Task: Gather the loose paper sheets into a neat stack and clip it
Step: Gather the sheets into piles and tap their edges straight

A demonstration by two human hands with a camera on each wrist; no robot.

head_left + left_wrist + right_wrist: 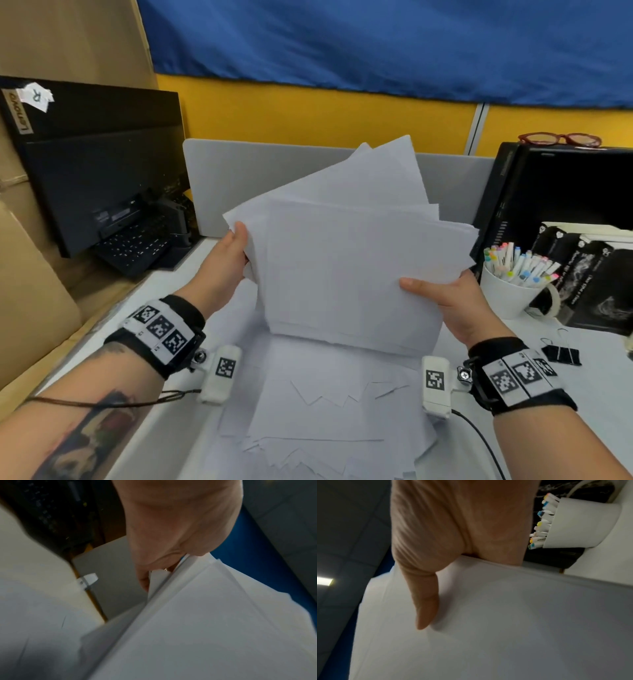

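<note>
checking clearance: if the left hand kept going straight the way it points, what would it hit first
Likely the grey divider panel behind the desk. The left hand, gripping the paper sheets, points up and away toward it; depth is unclear.

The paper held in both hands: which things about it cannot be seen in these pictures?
- Fingers of the left hand and right hand: hidden behind the paper in every view, so the grip behind is unseen.
- Sheet count: edges blurred in both wrist views.
- Sheets on the table: partly covered by the held paper, cut by the bottom edge, head view.
- Far side of the paper: never shown.
</note>
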